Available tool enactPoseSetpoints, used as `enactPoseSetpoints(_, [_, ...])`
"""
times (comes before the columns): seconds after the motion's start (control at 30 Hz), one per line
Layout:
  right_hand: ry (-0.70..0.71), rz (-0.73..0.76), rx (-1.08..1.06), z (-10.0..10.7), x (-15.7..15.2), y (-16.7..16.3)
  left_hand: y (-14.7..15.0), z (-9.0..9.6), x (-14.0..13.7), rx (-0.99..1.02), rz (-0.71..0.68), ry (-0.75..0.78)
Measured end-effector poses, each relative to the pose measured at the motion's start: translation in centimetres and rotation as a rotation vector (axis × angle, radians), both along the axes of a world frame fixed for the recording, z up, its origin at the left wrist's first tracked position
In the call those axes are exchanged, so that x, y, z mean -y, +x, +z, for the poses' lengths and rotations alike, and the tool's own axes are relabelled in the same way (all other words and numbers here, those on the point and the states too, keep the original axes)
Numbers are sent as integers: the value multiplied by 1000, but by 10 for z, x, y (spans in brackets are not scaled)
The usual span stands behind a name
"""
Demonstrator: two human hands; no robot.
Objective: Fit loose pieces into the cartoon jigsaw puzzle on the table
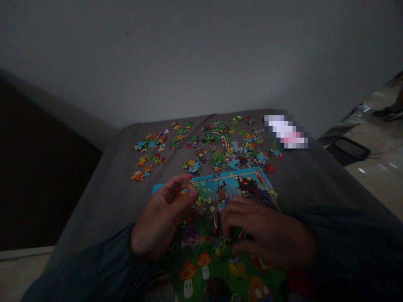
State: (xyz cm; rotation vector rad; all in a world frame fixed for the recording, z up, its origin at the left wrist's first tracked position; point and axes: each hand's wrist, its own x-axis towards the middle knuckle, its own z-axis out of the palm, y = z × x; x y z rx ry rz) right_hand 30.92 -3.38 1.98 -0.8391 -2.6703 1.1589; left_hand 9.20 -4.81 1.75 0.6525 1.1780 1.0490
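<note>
A colourful jigsaw puzzle board [204, 261], printed with cartoon mushrooms and other figures under a blue sky, lies in front of me. My left hand [163, 214] is closed in a pinch over its upper left part. A small greenish jigsaw piece [200, 193] shows at the thumb and fingertips, hard to tell from the print behind it. Over the board's right half rests my right hand [260, 230], palm down with bent fingers. Its thumb stands apart from the fingers, and I see nothing held there. Both hands partly cover the board.
Many loose jigsaw pieces [217, 135] are scattered beyond the board on a grey cloth [108, 184]. A phone-like bright object [285, 132], blurred out, lies at the back right. Behind stands a pale wall [189, 58]. A dark frame-shaped object [351, 147] is off to the right.
</note>
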Motion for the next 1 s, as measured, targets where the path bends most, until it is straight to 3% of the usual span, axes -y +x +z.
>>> enactPoseSetpoints(0.2, [-214, -139, -124, 11, -1, -2, 4, 0, 3, -26, -2, -4])
enactPoseSetpoints(0.4, [-271, -338, -253, 2, -7, -4, 3, -6, 5, -129, -100, 85])
enactPoseSetpoints(0.5, [-246, -347, -301, 2, -11, -6, 3, -7, 5, -149, -161, 131])
enactPoseSetpoints(0.67, [-436, -375, -357, 1, -9, -11, 6, -4, 8, -193, -217, 160])
enactPoseSetpoints(0.8, [-440, -402, -385, -5, -7, -12, 7, -3, 11, -228, -276, 179])
enactPoseSetpoints(1.0, [-409, -388, -367, -7, -9, -12, 4, -7, 6, -247, -171, 163])
